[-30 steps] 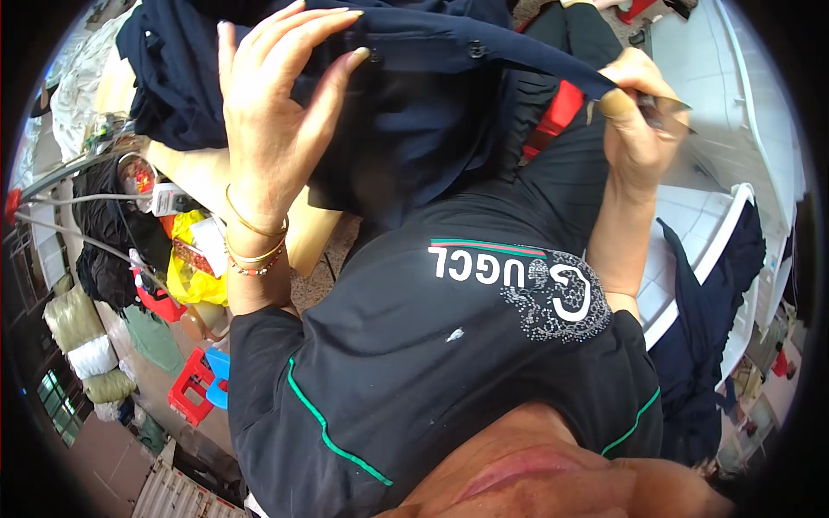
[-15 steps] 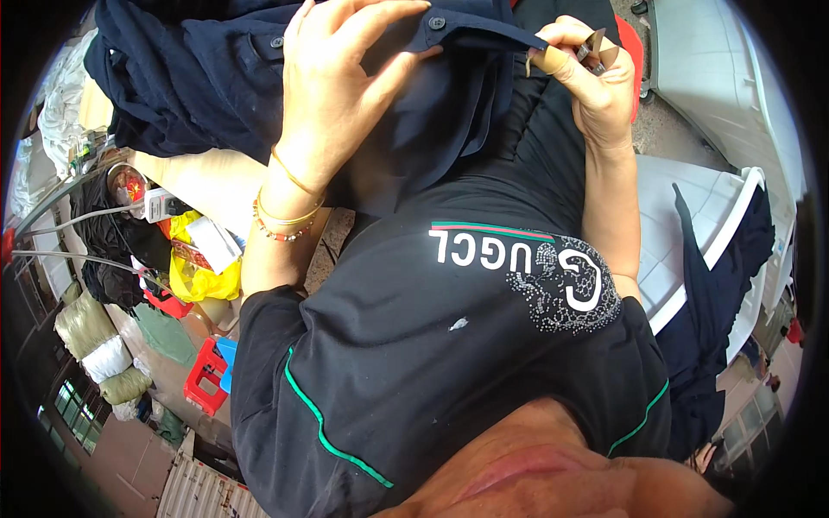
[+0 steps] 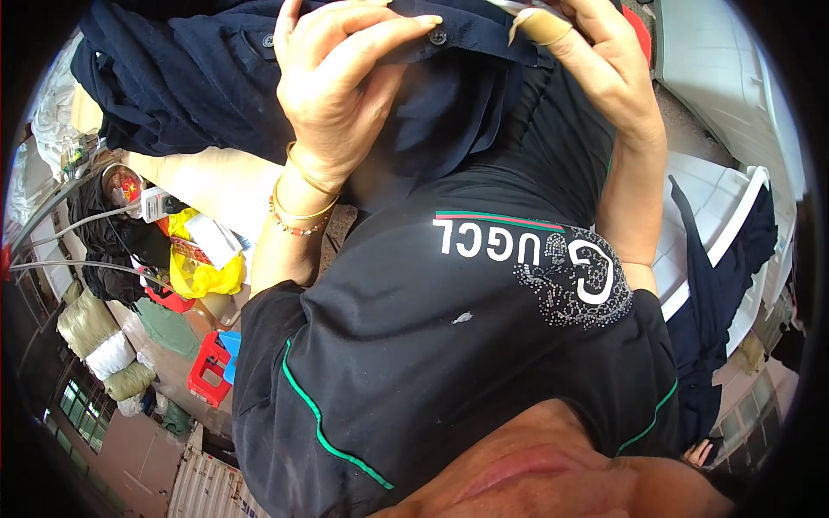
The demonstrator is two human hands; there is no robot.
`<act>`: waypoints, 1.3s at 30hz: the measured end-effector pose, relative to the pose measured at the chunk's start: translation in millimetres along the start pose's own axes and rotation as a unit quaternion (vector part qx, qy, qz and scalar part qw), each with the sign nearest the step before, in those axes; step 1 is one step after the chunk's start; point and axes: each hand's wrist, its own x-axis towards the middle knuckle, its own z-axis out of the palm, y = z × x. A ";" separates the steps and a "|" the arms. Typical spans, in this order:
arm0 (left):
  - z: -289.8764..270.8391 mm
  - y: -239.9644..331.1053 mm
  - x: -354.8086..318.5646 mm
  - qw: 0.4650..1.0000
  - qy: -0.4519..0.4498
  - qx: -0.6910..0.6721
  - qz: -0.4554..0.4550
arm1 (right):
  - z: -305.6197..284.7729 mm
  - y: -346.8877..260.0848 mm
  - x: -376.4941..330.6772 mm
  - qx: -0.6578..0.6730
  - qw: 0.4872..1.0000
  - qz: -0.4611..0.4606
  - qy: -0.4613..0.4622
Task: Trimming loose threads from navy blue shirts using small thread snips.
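A dark navy garment (image 3: pixel 199 78) with a buttoned strip stretches across the top of the view over my lap. My left hand (image 3: pixel 341 86), wearing bangles and a beaded bracelet, has its fingers closed on this strip beside a dark button (image 3: pixel 438 37). At the strip's right end is my right hand (image 3: pixel 604 65), with tan tape round the thumb. Its fingers curl round small metal snips (image 3: pixel 508 6), of which only a pale, shiny part shows at the top edge. Both hands' upper fingers are partly cut off by the frame.
At left, a pale wooden table (image 3: pixel 207 177) holds a yellow plastic bag (image 3: pixel 207 276) and a white plug adapter (image 3: pixel 155 205). A red plastic stool (image 3: pixel 207 371) and thread cones (image 3: pixel 86 324) stand lower left. At right, dark cloth (image 3: pixel 699 319) hangs over a white bin (image 3: pixel 734 216).
My right hand has moved up and turned, bringing the snips from beside the palm to the garment's strip. My left hand has shifted slightly lower, its fingers closing nearer the button.
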 end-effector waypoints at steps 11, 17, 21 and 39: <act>5.4 -7.4 -5.1 0.995 0.024 -0.076 -0.053 | 17.3 -29.8 1.9 -0.273 0.961 0.031 -0.036; 4.2 -10.9 -6.5 0.996 0.021 -0.079 -0.047 | 22.2 -24.5 4.4 -0.262 0.964 0.024 -0.047; 3.9 -11.8 -7.7 0.996 0.021 -0.083 -0.040 | 26.3 -22.0 7.1 -0.257 0.965 0.019 -0.042; 5.2 -7.2 -8.8 0.996 0.021 -0.059 -0.058 | 18.5 -21.9 -1.3 -0.262 0.965 0.014 -0.031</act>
